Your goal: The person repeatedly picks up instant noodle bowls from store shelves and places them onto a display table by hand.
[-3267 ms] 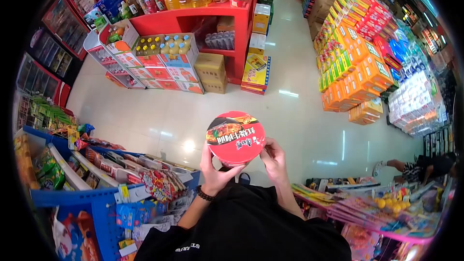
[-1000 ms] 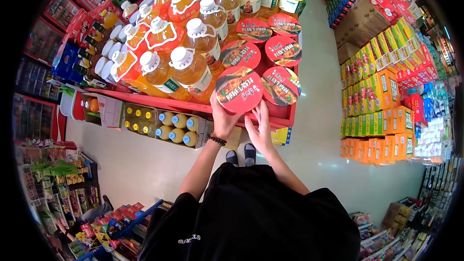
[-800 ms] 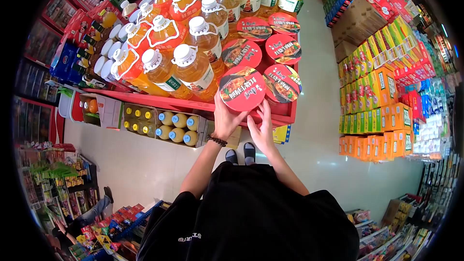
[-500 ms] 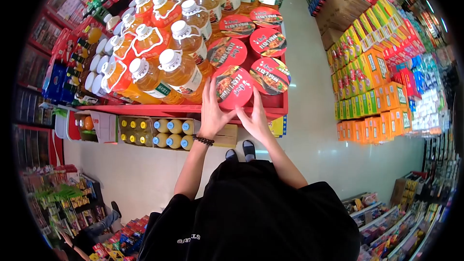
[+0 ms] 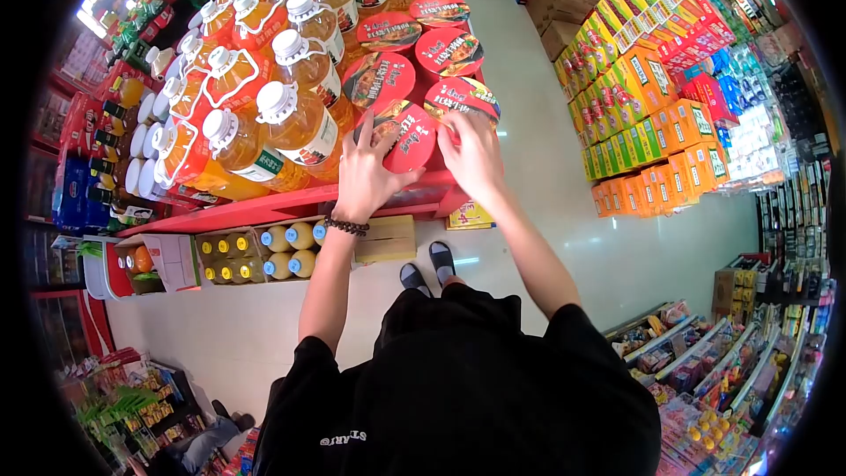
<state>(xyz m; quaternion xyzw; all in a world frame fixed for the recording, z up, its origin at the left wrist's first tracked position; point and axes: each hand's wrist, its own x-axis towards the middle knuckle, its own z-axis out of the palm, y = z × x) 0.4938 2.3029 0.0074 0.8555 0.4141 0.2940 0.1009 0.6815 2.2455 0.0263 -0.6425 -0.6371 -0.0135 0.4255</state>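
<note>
A red-lidded noodle cup [image 5: 412, 143] sits at the front edge of the red display stand [image 5: 295, 204], between my two hands. My left hand [image 5: 366, 176] has its fingers spread against the left side of this cup, the fingertips over its lid and the thumb near its front. At its right side is my right hand [image 5: 474, 157], fingers apart and bent, the fingertips by the front cup and over the near part of the right-hand cup [image 5: 463, 95]. Neither hand lifts anything. Several more cups [image 5: 379, 79] stand behind, beside the large oil bottles [image 5: 298, 123].
Cartons of bottled drinks [image 5: 256, 251] stand low at the left front. Stacked orange and green boxes [image 5: 652, 132] line the right side of the aisle floor [image 5: 546, 256]. Goods racks [image 5: 705, 370] are at the lower right. Part of another person [image 5: 207, 441] shows at lower left.
The noodle cup, first held up over the floor, now rests among the others on the stand. My hands have spread apart around it, and the view has turned.
</note>
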